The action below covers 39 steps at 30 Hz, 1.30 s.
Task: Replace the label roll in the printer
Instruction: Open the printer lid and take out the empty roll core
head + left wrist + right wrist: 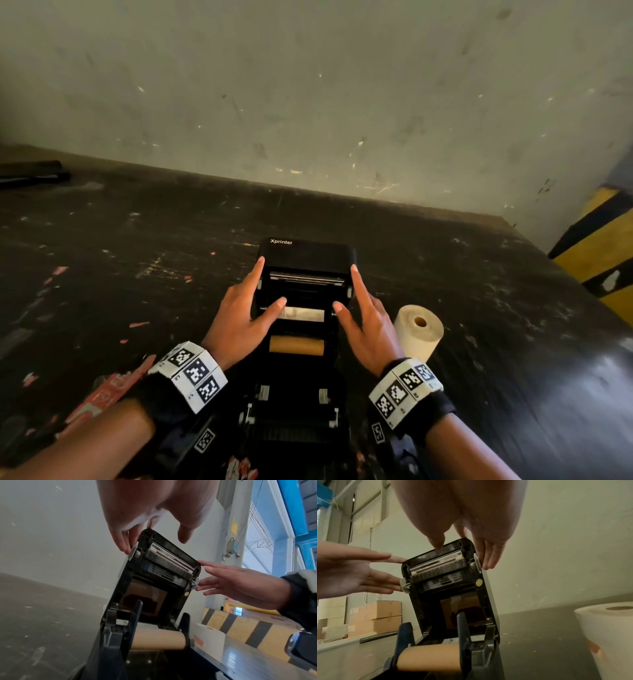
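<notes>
A black Xprinter label printer point(301, 394) sits on the dark table with its lid point(308, 260) raised upright. A bare brown cardboard core point(296, 345) lies between the roll holders inside; it also shows in the wrist views as the core point(157, 639) and the core point(429, 657). My left hand point(246, 308) has straight fingers touching the lid's left edge, thumb near the inner face. My right hand point(359, 308) mirrors it on the lid's right edge. A full white label roll point(418, 332) stands on the table just right of the printer.
A pale scuffed wall point(308, 102) rises behind the table. A yellow-and-black striped barrier point(603, 253) stands at the right. A dark flat object point(30, 173) lies at the far left. Cardboard boxes point(376, 618) are stacked off to the left.
</notes>
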### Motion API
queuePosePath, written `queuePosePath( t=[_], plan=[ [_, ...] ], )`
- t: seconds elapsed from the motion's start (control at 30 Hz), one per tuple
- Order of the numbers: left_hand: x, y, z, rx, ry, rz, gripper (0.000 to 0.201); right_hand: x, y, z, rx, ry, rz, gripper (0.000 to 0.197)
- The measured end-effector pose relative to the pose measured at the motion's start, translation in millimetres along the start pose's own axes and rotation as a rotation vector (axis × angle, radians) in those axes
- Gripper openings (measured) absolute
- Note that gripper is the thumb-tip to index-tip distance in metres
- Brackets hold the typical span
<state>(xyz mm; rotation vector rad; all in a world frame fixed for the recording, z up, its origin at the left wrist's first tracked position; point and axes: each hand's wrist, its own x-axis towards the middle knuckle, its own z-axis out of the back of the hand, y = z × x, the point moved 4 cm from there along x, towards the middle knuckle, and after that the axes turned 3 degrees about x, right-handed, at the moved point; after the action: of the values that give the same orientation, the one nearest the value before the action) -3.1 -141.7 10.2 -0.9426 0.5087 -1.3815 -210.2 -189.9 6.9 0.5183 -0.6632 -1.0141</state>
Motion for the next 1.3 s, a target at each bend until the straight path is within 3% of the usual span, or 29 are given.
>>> queuePosePath(
  t=[0.43,0.63,0.77,0.87,1.07,1.3],
  plan=[
    [37,19,-10,0.068,0.087,0.063,0.08,41,-40,-8,0.149,0.121,0.027,0.078],
    [4,53,-35,0.097,0.241,0.124,0.074,18,-60,-20,0.172,0.28,0.023,0.085],
    [-6,64,-44,0.114,0.352,0.17,0.07,-5,-71,-39,0.115,0.484,-0.032,0.083],
    [-5,68,-45,0.113,0.39,0.198,0.066,-14,-68,-48,0.082,0.531,-0.032,0.081],
    [-8,67,-44,0.007,0.35,0.193,0.064,-21,-54,-51,0.148,0.448,-0.06,0.087],
    [7,19,-24,-0.216,0.203,0.001,0.062,-25,-43,-22,0.257,0.111,-0.066,0.092]
  ],
)
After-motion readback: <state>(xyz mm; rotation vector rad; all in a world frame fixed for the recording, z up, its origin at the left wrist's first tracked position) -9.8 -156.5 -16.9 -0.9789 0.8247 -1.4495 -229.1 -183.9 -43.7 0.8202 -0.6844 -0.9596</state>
